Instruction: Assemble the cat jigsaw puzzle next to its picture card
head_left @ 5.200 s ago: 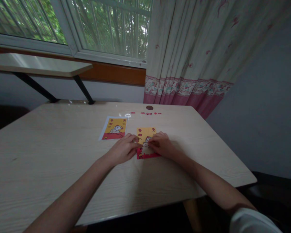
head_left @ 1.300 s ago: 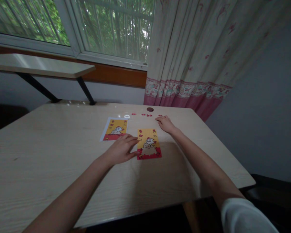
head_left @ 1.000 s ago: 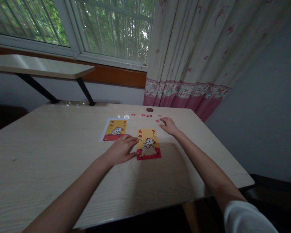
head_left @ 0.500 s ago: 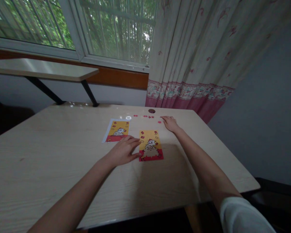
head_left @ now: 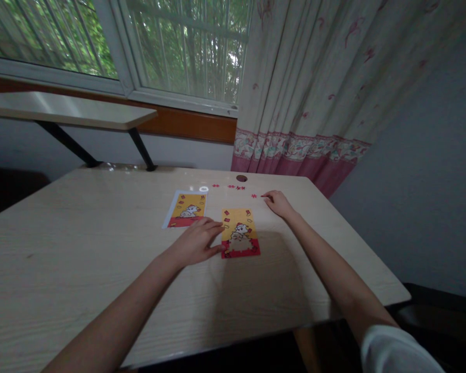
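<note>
My left hand (head_left: 197, 241) lies flat with its fingers spread on the table, its fingertips touching the left edge of a yellow and red puzzle board (head_left: 239, 232) with a white cartoon animal. My right hand (head_left: 278, 202) reaches farther back, fingers curled in a pinch at a small red puzzle piece (head_left: 263, 196). A second small red piece (head_left: 253, 196) lies just left of it. A matching picture card (head_left: 186, 207) with a white border lies left of the board.
More small red pieces (head_left: 233, 186) lie in a row near a round cable hole (head_left: 241, 178) at the back of the pale wooden table (head_left: 81, 243). A curtain (head_left: 306, 93) hangs behind, beside a window (head_left: 140, 41). A shelf on black brackets (head_left: 70, 111) stands at left.
Both hands were on the puzzle board earlier. My right hand then reached back to the loose red pieces and now pinches at one; my left hand has stayed at the board's left edge.
</note>
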